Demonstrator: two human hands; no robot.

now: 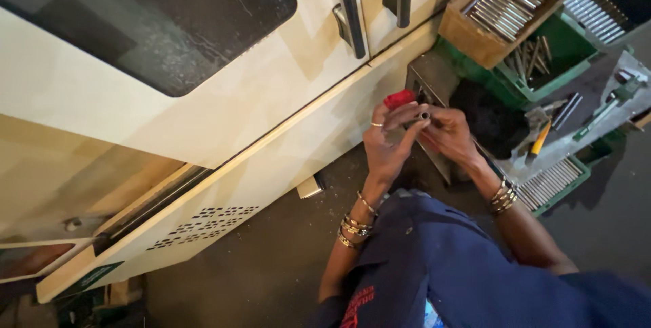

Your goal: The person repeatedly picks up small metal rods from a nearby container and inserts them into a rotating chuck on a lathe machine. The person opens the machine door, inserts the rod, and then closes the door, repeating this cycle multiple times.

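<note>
My left hand (388,139) and my right hand (449,134) meet in front of me, and both pinch a short metal tube (424,116) between their fingertips. A red object (399,99) shows just above the left fingers; which hand holds it I cannot tell. Both wrists carry gold bangles, and a ring sits on a left finger. My blue garment (447,267) fills the lower part of the view.
A large cream machine cabinet (224,97) with a dark window and black handles fills the left. To the right stand a cardboard box of metal rods (508,6), green crates (563,50) with more rods, and a bench with tools (542,134). The floor is dark.
</note>
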